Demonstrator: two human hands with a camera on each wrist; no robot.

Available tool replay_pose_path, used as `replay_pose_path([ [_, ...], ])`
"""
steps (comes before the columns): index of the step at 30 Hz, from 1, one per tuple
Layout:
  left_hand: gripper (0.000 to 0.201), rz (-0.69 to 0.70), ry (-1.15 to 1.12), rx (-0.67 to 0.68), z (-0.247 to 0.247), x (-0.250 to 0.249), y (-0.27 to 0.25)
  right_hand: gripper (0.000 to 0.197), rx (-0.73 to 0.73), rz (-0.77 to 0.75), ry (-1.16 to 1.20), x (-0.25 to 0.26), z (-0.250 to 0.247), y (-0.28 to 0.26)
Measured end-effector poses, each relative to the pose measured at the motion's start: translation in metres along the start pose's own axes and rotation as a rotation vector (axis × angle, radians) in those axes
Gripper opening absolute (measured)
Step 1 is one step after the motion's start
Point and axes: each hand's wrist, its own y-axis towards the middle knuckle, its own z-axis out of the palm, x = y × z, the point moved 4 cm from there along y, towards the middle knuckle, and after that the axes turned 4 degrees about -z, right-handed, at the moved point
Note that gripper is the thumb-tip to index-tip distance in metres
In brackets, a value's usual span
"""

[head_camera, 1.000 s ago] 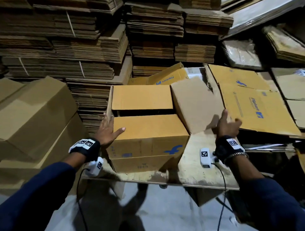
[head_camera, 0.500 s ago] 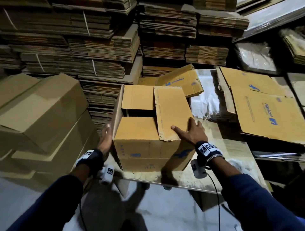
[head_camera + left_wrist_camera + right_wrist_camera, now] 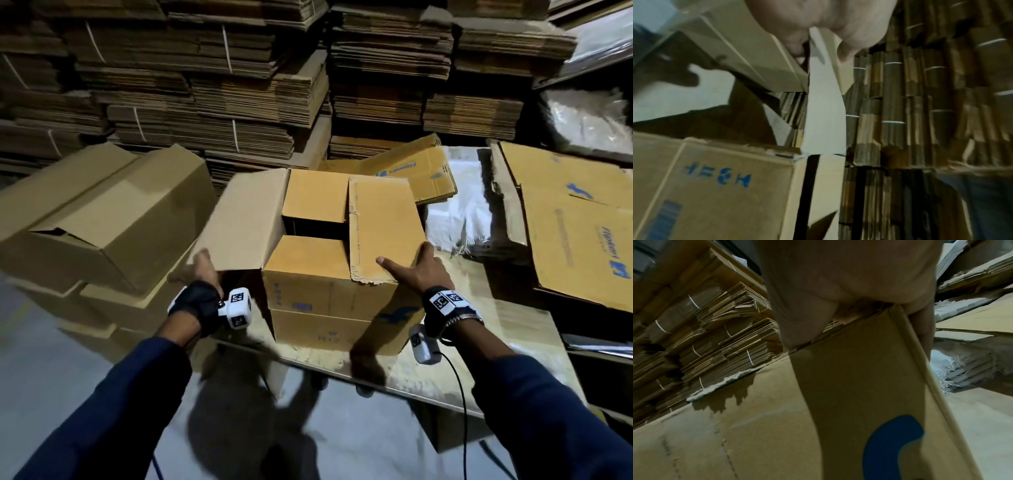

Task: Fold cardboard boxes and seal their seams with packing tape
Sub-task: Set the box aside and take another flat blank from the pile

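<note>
A yellow-brown cardboard box (image 3: 329,298) with a blue logo stands on the table. Its near and far short flaps lie folded in, with a dark gap between them. The right long flap (image 3: 383,233) is folded down over the top. My right hand (image 3: 418,270) presses flat on that flap's near right corner, fingers spread; the right wrist view shows the palm (image 3: 838,280) on the box's top edge (image 3: 859,386). The left long flap (image 3: 246,219) stands raised and slanted outward. My left hand (image 3: 200,270) pinches its near edge; the left wrist view shows that edge (image 3: 824,113) between thumb and fingers (image 3: 818,24).
Assembled brown boxes (image 3: 102,219) are piled at the left, close to my left hand. Bundled stacks of flat cardboard (image 3: 239,102) fill the back. Flat printed sheets (image 3: 575,233) and a white sack (image 3: 459,205) lie to the right on the worn table (image 3: 496,342).
My right hand swung the right flap over the top and now presses it down. My left hand left the box's side and took hold of the left flap, which has lifted.
</note>
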Motion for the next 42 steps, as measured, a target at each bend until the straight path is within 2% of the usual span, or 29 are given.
replay_pose_path([
  [1,0.079,0.079,-0.029,-0.116,-0.005,-0.015,-0.009,0.125,-0.002,-0.001,-0.003,0.0,-0.001,0.0],
  [2,0.08,0.19,-0.11,-0.181,-0.005,-0.027,-0.014,0.124,-0.003,-0.002,-0.003,0.0,-0.001,-0.001],
  [3,0.074,0.285,-0.187,-0.171,-0.002,-0.037,-0.025,0.125,-0.005,-0.005,-0.001,0.0,-0.001,-0.001],
  [4,0.064,0.37,-0.234,-0.106,0.008,-0.047,-0.041,0.129,-0.005,-0.001,0.002,0.0,-0.001,-0.001],
  [5,0.059,0.394,-0.204,0.024,0.022,-0.05,-0.061,0.135,-0.003,0.007,0.007,-0.001,-0.001,0.0],
  [7,0.073,0.371,0.035,0.309,0.052,-0.044,-0.091,0.146,0.01,0.038,0.024,-0.002,-0.002,0.001],
  [9,0.083,0.418,0.421,0.491,0.074,-0.025,-0.104,0.149,0.028,0.076,0.057,-0.002,-0.004,0.002],
  [11,0.066,0.559,0.858,0.482,0.086,-0.006,-0.096,0.145,0.043,0.118,0.092,-0.006,-0.007,0.003],
  [12,0.062,0.641,1.013,0.429,0.089,0.001,-0.083,0.141,0.053,0.133,0.121,-0.01,-0.008,0.003],
  [13,0.066,0.683,1.094,0.387,0.092,0.005,-0.071,0.138,0.062,0.14,0.16,-0.014,-0.007,0.003],
  [15,0.079,0.661,1.11,0.354,0.094,0.012,-0.047,0.133,0.062,0.14,0.232,-0.019,-0.006,0.003],
  [18,0.1,0.463,0.963,0.503,0.106,0.029,-0.022,0.13,0.047,0.147,0.241,-0.017,-0.004,0.008],
  [20,0.117,0.436,0.932,0.489,0.113,0.037,-0.007,0.132,0.048,0.159,0.251,-0.012,-0.002,0.012],
  [22,0.124,0.431,0.955,0.474,0.119,0.045,0.018,0.133,0.044,0.186,0.254,-0.008,-0.001,0.018],
  [24,0.119,0.435,0.944,0.492,0.124,0.043,0.029,0.13,0.05,0.203,0.244,-0.002,0.003,0.021],
  [28,0.096,0.466,0.897,0.537,0.136,0.024,0.039,0.122,0.019,0.222,0.244,0.015,0.013,0.031],
  [31,0.094,0.449,0.87,0.555,0.143,0.017,0.045,0.125,0.012,0.248,0.251,0.023,0.017,0.036],
  [35,0.07,0.429,0.801,0.595,0.143,0.014,0.044,0.128,0.011,0.278,0.248,0.023,0.02,0.034],
  [42,0.068,0.377,0.716,0.603,0.119,0.027,0.021,0.128,0.029,0.301,0.239,0.004,0.017,0.005],
])
